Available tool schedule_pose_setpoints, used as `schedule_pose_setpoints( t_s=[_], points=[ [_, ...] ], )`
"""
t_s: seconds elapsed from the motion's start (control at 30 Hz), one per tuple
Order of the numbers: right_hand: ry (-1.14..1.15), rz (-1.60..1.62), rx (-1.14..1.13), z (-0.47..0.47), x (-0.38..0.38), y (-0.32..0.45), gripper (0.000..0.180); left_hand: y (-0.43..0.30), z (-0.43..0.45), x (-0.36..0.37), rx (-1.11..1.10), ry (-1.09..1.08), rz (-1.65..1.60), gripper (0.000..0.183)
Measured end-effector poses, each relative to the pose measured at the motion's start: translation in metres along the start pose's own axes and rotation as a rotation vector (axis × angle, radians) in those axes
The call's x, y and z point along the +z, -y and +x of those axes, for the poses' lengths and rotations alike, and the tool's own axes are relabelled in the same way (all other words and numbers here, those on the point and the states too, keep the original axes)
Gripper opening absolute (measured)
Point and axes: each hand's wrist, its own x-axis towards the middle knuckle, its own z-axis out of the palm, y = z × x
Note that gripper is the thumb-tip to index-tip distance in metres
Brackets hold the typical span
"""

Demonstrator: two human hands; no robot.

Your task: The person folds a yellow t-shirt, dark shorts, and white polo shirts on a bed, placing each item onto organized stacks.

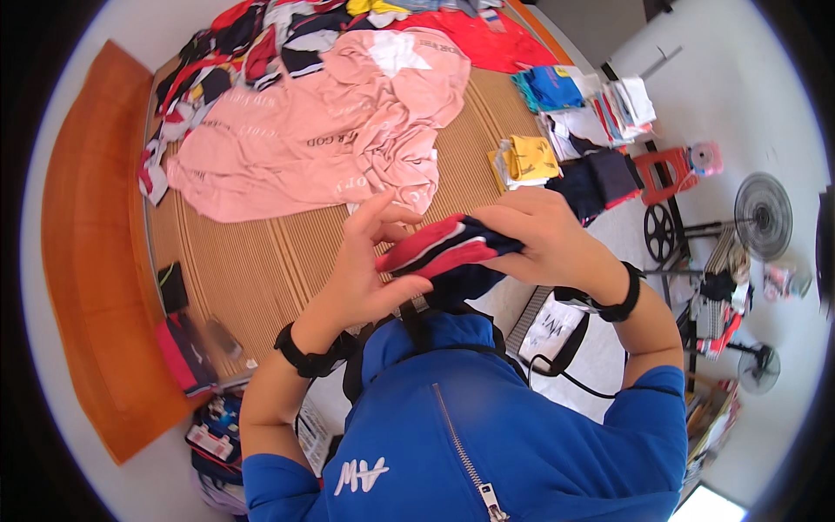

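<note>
A folded navy and red garment (440, 245) with white stripes is held up in front of my chest. My right hand (545, 228) grips its navy end between thumb and fingers. Around the red end, my left hand (368, 261) is loosely curled, thumb below and fingers above. More navy cloth hangs under the hands, partly hidden. Beyond them a large pink printed cloth (313, 140) with a white star lies rumpled on the striped mat (274, 261) of a bed.
Mixed clothes (261, 52) are heaped at the far left, beside a red cloth (509, 46). Stacked at right are folded yellow (531, 156), blue (554, 88) and navy clothes (593, 179). A wooden headboard (98, 261) borders the left; a fan (763, 215) stands right.
</note>
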Motion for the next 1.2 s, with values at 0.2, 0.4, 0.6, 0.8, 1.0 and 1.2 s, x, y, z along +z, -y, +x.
schedule_pose_setpoints(
  t_s=[0.2,0.4,0.6,0.8,1.0,1.2],
  points=[
    [0.115,-0.064,-0.044,0.016,-0.016,0.005,0.044,0.016,-0.029,0.013,0.158,-0.245,0.424,0.077],
    [0.105,-0.097,-0.063,0.035,-0.006,0.013,0.043,0.032,-0.04,0.023,0.136,-0.334,0.369,0.051],
    [0.176,-0.133,-0.193,0.054,-0.001,0.016,0.044,0.022,-0.038,-0.009,-0.21,-0.169,0.397,0.036],
    [0.295,0.036,-0.147,0.076,0.046,0.005,0.043,0.064,-0.08,-0.055,-0.158,-0.134,0.617,0.024],
    [0.369,0.03,-0.341,0.098,0.11,-0.01,0.042,0.083,-0.126,-0.11,-0.35,-0.175,0.868,0.023],
    [0.679,0.056,-0.262,0.082,0.19,-0.002,0.048,0.115,-0.186,-0.129,-0.197,-0.222,1.14,0.015]
  ],
)
